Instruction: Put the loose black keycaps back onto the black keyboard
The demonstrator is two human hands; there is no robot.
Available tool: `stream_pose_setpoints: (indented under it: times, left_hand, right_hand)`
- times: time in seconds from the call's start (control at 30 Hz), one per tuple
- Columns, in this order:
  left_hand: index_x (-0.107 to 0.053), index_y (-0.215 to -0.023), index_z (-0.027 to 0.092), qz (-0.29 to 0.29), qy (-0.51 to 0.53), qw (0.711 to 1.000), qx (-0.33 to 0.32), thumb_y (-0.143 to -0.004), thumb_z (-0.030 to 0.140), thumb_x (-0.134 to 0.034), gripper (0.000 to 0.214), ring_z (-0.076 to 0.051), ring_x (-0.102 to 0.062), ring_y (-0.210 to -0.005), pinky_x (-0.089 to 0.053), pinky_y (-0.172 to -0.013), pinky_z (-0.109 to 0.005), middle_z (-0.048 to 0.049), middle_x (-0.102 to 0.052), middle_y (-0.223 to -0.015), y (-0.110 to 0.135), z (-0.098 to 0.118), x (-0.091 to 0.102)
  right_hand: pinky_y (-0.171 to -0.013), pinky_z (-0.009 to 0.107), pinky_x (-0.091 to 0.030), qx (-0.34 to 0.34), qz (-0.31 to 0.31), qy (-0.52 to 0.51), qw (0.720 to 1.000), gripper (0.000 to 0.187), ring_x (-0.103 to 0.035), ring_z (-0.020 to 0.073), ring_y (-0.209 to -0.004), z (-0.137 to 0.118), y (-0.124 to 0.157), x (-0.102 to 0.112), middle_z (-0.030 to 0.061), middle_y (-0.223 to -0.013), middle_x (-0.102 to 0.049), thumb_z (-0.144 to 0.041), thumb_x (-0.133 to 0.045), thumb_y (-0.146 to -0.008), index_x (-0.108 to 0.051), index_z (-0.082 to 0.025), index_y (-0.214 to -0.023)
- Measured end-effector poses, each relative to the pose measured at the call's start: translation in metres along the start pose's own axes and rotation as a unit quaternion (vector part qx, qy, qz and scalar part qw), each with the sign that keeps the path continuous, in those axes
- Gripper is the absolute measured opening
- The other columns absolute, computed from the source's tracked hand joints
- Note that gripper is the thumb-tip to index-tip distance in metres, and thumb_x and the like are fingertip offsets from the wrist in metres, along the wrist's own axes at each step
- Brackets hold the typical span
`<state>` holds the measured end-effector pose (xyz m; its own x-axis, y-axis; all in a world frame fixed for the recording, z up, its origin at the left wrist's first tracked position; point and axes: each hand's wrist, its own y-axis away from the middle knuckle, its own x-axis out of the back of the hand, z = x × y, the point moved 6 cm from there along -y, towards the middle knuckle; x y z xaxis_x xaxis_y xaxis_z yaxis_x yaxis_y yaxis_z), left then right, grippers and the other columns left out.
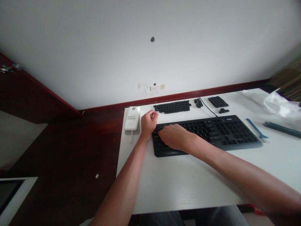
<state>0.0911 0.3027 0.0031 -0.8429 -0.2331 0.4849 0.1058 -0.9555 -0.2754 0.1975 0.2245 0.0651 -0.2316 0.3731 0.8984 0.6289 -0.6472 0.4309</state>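
Note:
A black keyboard (225, 131) lies across the white table (178, 185). My right hand (172, 136) rests on its left end, fingers curled down onto the keys; what the fingertips grip is hidden. Just left of the keyboard's top corner, my left hand (148, 122) is closed in a fist, and I cannot make out whether anything is in it. Behind the keyboard lie rows of loose black keycaps (172, 106), with smaller keycap groups (218, 101) to the right.
A white power bank (132, 118) lies left of my left hand near the table's edge. A blue pry tool (256, 128) and a dark green pen-like tool (282, 129) lie right of the keyboard. Crumpled white plastic (279, 105) sits at the far right. Dark wooden floor lies to the left.

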Motion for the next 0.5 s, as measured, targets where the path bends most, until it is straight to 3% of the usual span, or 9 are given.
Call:
stream_pose_setpoints:
  times: [0.13,0.33,0.5]
  left_hand:
    - [-0.054,-0.067,0.020,0.002,0.005,1.000,-0.004,-0.095,0.033,-0.052,0.031,-0.013,-0.042,-0.061,-0.029,-0.060,-0.027,0.0024,-0.047,-0.059,0.000,0.001,0.000]
    - [-0.054,-0.067,0.020,-0.003,-0.003,1.000,-0.005,-0.096,0.035,-0.051,0.032,-0.013,-0.041,-0.059,-0.027,-0.060,-0.027,0.0030,-0.045,-0.058,-0.001,0.002,0.000]
    - [-0.054,-0.066,0.020,0.002,-0.003,1.000,-0.002,-0.095,0.034,-0.052,0.032,-0.013,-0.041,-0.059,-0.027,-0.060,-0.028,0.0032,-0.046,-0.058,-0.001,0.001,0.000]
  right_hand:
    - [-0.078,0.038,-0.055,-0.001,0.011,0.031,0.999,0.032,-0.076,0.0342,-0.099,0.002,-0.002,-0.002,0.0201,-0.107,-0.078,-0.007,-0.050,-0.095,-0.077,-0.012,-0.111]
    - [-0.074,0.036,-0.052,0.001,-0.027,-0.013,1.000,0.023,-0.077,0.0340,-0.092,0.012,-0.004,-0.002,0.0174,-0.098,-0.078,-0.010,-0.057,-0.092,-0.078,-0.013,-0.099]
    - [-0.077,0.038,-0.051,-0.009,0.004,0.004,1.000,0.016,-0.076,0.0354,-0.095,0.016,0.002,0.008,0.0170,-0.093,-0.078,-0.015,-0.063,-0.091,-0.079,-0.014,-0.097]
